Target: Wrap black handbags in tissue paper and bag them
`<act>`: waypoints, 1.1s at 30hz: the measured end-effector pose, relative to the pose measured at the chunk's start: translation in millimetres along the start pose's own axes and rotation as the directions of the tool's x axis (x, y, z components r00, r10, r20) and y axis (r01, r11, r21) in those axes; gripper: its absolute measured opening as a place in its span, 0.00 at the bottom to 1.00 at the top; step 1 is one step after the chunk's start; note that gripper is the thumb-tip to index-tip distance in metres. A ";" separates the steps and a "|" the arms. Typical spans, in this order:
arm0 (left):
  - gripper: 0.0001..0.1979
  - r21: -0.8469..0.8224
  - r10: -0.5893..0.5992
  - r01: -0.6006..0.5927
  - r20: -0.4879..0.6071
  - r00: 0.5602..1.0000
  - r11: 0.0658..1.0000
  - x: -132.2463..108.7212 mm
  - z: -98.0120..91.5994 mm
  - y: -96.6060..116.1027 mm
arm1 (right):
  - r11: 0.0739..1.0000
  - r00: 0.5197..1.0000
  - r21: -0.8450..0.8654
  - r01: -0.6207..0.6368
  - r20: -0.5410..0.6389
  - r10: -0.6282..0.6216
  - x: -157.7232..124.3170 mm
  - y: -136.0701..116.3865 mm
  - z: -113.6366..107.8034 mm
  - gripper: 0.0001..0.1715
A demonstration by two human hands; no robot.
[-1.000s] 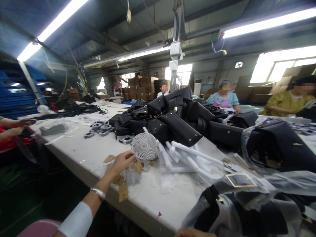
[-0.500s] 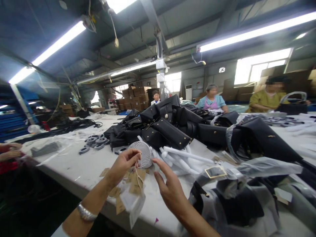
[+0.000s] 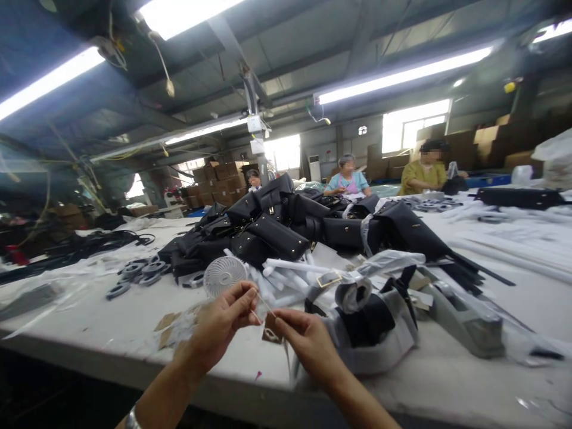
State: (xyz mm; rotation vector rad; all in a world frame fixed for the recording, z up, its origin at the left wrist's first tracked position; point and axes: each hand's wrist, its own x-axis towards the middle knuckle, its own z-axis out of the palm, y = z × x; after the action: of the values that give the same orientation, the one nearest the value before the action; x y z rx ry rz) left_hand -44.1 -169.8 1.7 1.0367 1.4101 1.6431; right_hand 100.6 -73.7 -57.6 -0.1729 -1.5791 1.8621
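Observation:
My left hand (image 3: pixel 226 319) pinches the pale string (image 3: pixel 264 302) of a small brown hang tag (image 3: pixel 270 335) between thumb and fingertips. Opposite it, my right hand (image 3: pixel 308 341) is closed on the tag's right edge, with the string drawn between both hands. Just to the right of my right hand lies a black handbag (image 3: pixel 364 322) with grey-white wrapping around it. More brown tags (image 3: pixel 166 325) in clear plastic lie on the table left of my left hand. A round white fan (image 3: pixel 224 275) stands behind my left hand.
Black bags (image 3: pixel 277 232) are heaped mid-table, with white padding rolls (image 3: pixel 290 266) before them. Grey rings (image 3: pixel 143 271) lie left, and a grey tape dispenser (image 3: pixel 473 325) sits right. Two people (image 3: pixel 346 179) work across the white table (image 3: pixel 429 387); another person is partly hidden behind the heap.
My right hand, earlier apart with fingers spread, has closed on the brown tag. Both hands now hold the tag and string away from the tag pile. The view has swung right.

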 end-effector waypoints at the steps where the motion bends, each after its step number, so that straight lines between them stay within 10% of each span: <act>1: 0.16 -0.025 -0.009 0.009 -0.002 1.000 1.000 -4.1 7.2 -1.5 | 0.998 0.999 -0.050 0.030 -0.029 -0.032 -7.3 -1.7 -3.6 0.21; 9: 0.16 -0.192 -0.090 0.100 0.060 0.994 0.976 -43.8 43.8 -9.5 | 0.760 0.892 -0.586 0.282 -0.131 -0.433 -64.7 -2.8 -35.6 0.13; 14: 0.20 -0.416 0.005 0.049 0.127 0.992 0.908 -62.6 51.8 -19.3 | 0.891 0.931 -0.441 0.110 -0.270 -0.248 -90.1 -7.7 -44.9 0.13; 21: 0.34 -0.281 0.111 -0.133 -0.093 0.989 0.951 -85.2 95.3 -25.5 | 0.995 0.946 0.061 -0.078 -0.310 0.093 -108.8 -5.6 -55.5 0.28; 33: 0.31 -0.414 -0.203 0.135 -0.124 0.971 0.900 -77.2 104.7 -61.8 | 0.994 0.922 -0.104 -0.035 -0.386 -0.008 -119.9 6.4 -68.9 0.24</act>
State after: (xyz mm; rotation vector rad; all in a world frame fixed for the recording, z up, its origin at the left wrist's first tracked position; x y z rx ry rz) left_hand 84.4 -188.3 -60.5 0.5358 1.1529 1.8196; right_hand 224.1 -85.2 -119.1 -0.5667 -1.4019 1.6277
